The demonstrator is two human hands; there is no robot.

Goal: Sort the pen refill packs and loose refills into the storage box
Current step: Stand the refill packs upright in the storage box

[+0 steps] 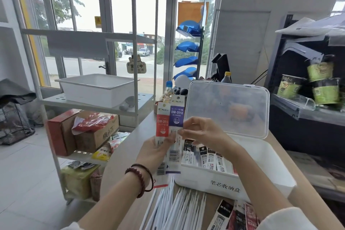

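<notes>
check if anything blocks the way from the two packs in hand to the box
Nothing visible does. The left hand holds the red pack and purple pack by the left end of the box, the right hand pinching the purple one. The lid stands open, and the box's right part is bare.

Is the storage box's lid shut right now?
No, the lid stands raised behind the storage box, and refill packs show inside it.

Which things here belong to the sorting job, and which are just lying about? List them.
Job: red refill pack (left hand), purple refill pack (right hand), storage box, packs inside, loose refills, packs on table.
Lying about: white tray, bottle, cardboard box, noodle cups.
</notes>
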